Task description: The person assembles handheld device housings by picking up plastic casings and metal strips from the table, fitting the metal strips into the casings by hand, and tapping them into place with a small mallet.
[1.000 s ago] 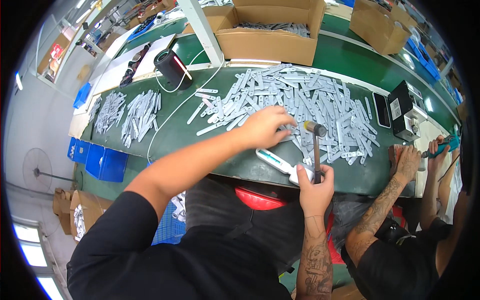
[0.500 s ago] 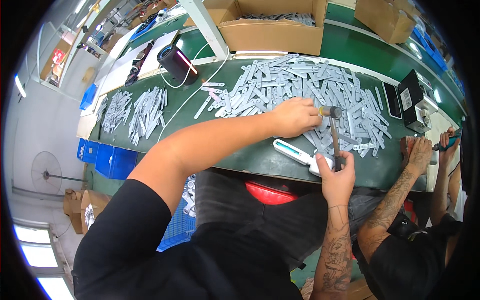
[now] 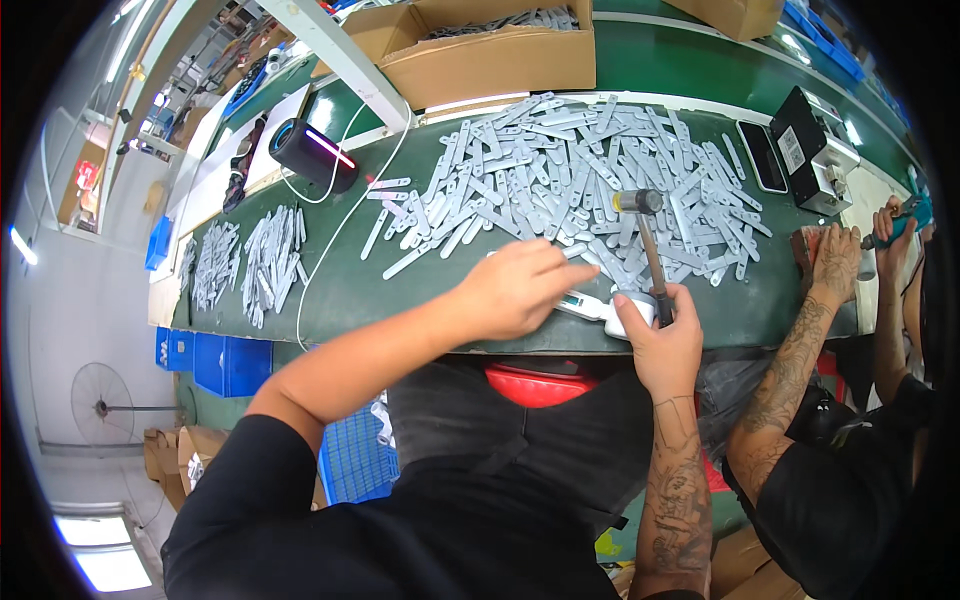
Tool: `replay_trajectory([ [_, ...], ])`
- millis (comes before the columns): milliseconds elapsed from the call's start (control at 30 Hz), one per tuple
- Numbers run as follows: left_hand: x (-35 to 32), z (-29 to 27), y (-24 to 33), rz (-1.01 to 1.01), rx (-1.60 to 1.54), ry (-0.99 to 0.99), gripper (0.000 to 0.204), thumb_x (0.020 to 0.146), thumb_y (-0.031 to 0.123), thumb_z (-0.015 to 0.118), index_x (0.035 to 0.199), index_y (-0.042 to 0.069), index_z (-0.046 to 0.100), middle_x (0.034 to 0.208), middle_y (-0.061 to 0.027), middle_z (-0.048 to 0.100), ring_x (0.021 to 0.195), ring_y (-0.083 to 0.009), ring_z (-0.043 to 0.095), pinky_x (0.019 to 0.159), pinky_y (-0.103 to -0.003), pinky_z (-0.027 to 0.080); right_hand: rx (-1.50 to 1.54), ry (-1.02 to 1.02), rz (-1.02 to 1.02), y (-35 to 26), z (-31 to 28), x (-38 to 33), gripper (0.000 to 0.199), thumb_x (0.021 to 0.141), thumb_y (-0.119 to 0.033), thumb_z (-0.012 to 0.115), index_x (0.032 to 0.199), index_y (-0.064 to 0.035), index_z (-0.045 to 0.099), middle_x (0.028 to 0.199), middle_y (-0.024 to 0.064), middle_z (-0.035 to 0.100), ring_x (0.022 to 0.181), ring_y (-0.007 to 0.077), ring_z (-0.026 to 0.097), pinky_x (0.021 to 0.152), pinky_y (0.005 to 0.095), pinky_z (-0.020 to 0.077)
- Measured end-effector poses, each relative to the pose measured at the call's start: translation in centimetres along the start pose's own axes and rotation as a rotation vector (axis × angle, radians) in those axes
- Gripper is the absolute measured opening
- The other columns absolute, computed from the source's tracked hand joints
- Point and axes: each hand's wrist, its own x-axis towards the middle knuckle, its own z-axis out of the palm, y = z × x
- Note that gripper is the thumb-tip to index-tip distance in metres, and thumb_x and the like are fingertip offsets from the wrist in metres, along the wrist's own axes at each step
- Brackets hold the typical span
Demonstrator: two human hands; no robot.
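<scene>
Green bench (image 3: pixel 352 282), pale wall (image 3: pixel 95 310) off its left edge: by the near edge, the right hand (image 3: pixel 662 335) grasps a hammer (image 3: pixel 653 257), thumb against a white device (image 3: pixel 594 308); the half-curled left hand's (image 3: pixel 515 290) hold is unclear. Grey strips (image 3: pixel 575 185) heap toward the far edge.

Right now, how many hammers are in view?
1: the hammer in the right hand, near the pile of grey strips. Any beneath the pile would be hidden.

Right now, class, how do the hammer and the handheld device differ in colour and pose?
The hammer has a dark handle; the handheld device is mostly white. From the right hand, the hammer reaches forward, while the handheld device extends left. Both touch that hand.
</scene>
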Motion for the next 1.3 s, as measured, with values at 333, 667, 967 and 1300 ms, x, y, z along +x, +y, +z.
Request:
replay_trajectory([
  [333, -1.5, 3.4, 1.8, -0.217, -0.241, 0.126, 0.022, 0.091, 0.015, 0.085, 0.113, 0.016, 0.085, 0.104, -0.0037, 0.066, 0.097, -0.0278, 0.066, 0.086, -0.042, 0.052, -0.033, -0.02, 0.012, -0.3, -0.1, 0.1, 0.059, 0.083, -0.046, 0.095, 0.106, -0.0005, 0.067, 0.076, 0.004, 0.066, 0.067, 0.0134, 0.058, 0.062, 0.0336, 0.0503],
  [667, -0.8, 2.9, 1.0, -0.203, -0.266, 0.066, 0.019, 0.095, 0.017, 0.081, 0.113, 0.014, 0.085, 0.112, -0.0059, 0.078, 0.105, -0.0285, 0.071, 0.091, -0.041, 0.055, -0.07, -0.014, 0.035, -0.7, 0.0, -0.1, 0.056, 0.083, -0.046, 0.095, 0.102, 0.0001, 0.068, 0.075, 0.0008, 0.062, 0.065, 0.0106, 0.051, 0.06, 0.0315, 0.0469],
  [967, -0.7, 2.0, 1.9, -0.424, -0.439, -0.072, 0.017, 0.097, 0.022, 0.078, 0.11, 0.011, 0.083, 0.096, -0.0137, 0.081, 0.086, -0.0364, 0.077, 0.077, -0.046, 0.061, -0.13, -0.03, 0.053, -1.5, -0.3, -0.2, 0.057, 0.084, -0.048, 0.093, 0.103, -0.0002, 0.068, 0.07, 0.0013, 0.06, 0.062, 0.0117, 0.05, 0.059, 0.0326, 0.0464],
  [1300, -0.9, 2.1, 1.3, -0.388, -0.47, -0.058, 0.015, 0.095, 0.024, 0.081, 0.102, 0.011, 0.08, 0.092, -0.0131, 0.08, 0.083, -0.0373, 0.077, 0.074, -0.046, 0.06, -0.201, -0.033, 0.025, -2.0, -0.2, -0.4, 0.054, 0.089, -0.045, 0.091, 0.111, -0.0006, 0.069, 0.073, 0.0048, 0.064, 0.064, 0.0141, 0.056, 0.062, 0.0348, 0.0501],
])
